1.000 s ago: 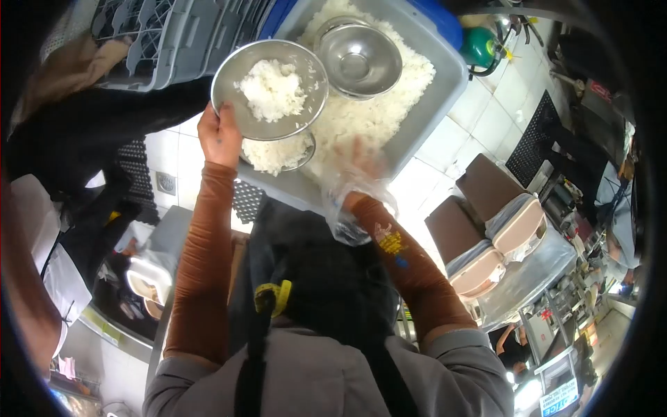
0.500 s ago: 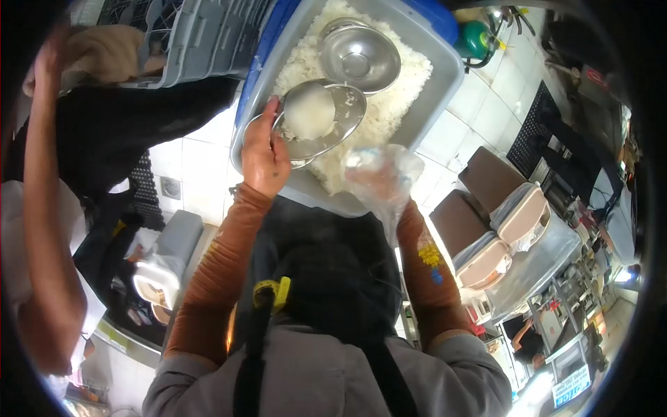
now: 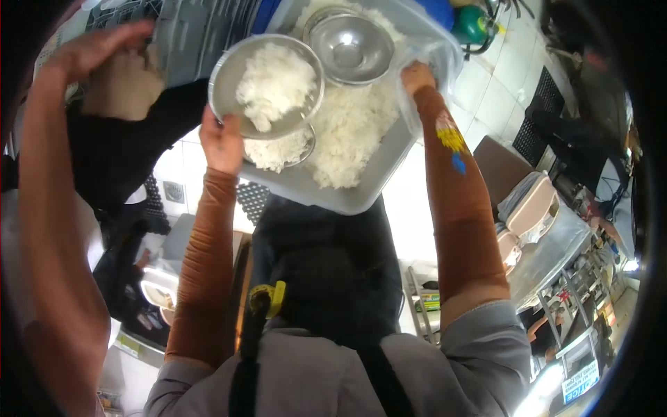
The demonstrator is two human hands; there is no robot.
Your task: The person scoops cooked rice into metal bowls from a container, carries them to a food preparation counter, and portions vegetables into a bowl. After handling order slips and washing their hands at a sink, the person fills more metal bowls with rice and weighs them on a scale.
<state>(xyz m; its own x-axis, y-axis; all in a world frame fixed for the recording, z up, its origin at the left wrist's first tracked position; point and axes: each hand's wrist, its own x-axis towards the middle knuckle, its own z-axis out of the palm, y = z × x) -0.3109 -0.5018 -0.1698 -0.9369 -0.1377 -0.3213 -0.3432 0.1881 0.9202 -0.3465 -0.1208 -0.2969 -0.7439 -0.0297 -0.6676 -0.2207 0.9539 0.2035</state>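
My left hand (image 3: 224, 142) grips the near rim of a steel bowl (image 3: 217, 87) that holds a mound of white rice (image 3: 274, 83). This bowl hangs over the left edge of a grey plastic bin (image 3: 379, 184). Partly beneath it, a second steel bowl (image 3: 309, 149) with rice rests in the bin. Loose rice (image 3: 354, 135) covers the bin's middle. An empty steel bowl (image 3: 351, 55) sits on the rice at the back. My right hand (image 3: 419, 78) is closed at the bin's right side, in the folds of a clear plastic bag (image 3: 441, 66).
A co-worker's arm (image 3: 52, 208) reaches up on the left, beside grey crates (image 3: 201, 42). A green cylinder (image 3: 471, 26) stands beyond the bin. To the right are brown-and-beige containers (image 3: 531, 205) and a ladder-like frame (image 3: 424, 306).
My left hand has raised the rice bowl and moved it left, uncovering the rice bowl below. My right hand has moved up and right with the plastic bag. The co-worker's hand has moved right.
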